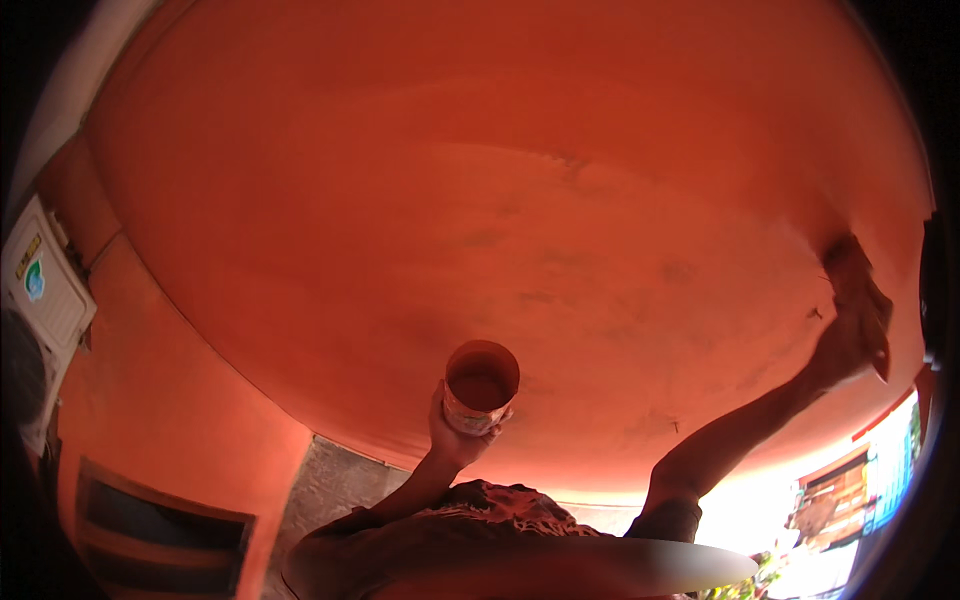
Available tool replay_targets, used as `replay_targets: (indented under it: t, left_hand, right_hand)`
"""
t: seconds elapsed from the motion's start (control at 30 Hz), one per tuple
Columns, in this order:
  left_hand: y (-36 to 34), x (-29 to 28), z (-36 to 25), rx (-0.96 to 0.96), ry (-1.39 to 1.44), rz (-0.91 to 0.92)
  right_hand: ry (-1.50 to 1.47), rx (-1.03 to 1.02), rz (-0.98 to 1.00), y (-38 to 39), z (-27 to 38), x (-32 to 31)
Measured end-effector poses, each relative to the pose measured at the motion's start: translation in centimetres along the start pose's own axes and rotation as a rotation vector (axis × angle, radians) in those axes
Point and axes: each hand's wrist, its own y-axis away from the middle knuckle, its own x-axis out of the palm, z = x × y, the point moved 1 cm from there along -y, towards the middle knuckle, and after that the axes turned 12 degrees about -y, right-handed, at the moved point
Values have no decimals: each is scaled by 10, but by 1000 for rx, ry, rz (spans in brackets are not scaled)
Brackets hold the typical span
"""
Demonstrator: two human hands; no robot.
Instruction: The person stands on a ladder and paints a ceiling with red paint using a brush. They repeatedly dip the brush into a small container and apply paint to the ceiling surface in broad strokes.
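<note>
My left hand (465, 433) is wrapped round a paint cup (482, 388), its open mouth toward me and its inside reddish. What lies at the bottom of the cup is in shadow. Far to the right, my right arm is stretched out, and my right hand (852, 325) grips a paintbrush (846, 252). The bristle end rests against the orange wall (400, 250), and the handle's tip sticks out below the fingers. Darker smudges mark the wall between the hands.
A white boxy unit (55, 285) with stickers hangs at the far left. Below it, a dark recessed opening (165, 535) sits in the side wall. Small hooks or nails stick out near my right arm. A bright outdoor area (835, 500) with plants lies at lower right.
</note>
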Motion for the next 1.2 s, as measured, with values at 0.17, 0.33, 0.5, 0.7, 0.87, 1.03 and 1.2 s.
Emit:
replay_targets:
  t: [0.17,0.33,0.5,0.7,0.87,1.03,1.2]
  left_hand:
    - [5,25,12,154,-3,-29]
    - [5,46,23,226,-24,-71]
    - [-12,53,27,218,-37,-15]
    - [-1,47,13,201,-17,3]
    - [-4,43,20,145,18,-35]
    - [-1,41,22,190,10,-50]
    - [-2,41,27,224,23,-80]
  right_hand:
    - [249,-196,312,27,141,126]
    - [-538,-143,631,68,240,221]
    - [-637,-35,541,42,190,196]
    - [-175,255,23,-16,19,50]
    - [526,-49,-57,-35,23,17]
    - [-73,-187,188,0,100,131]
    - [-410,-218,612,56,243,267]
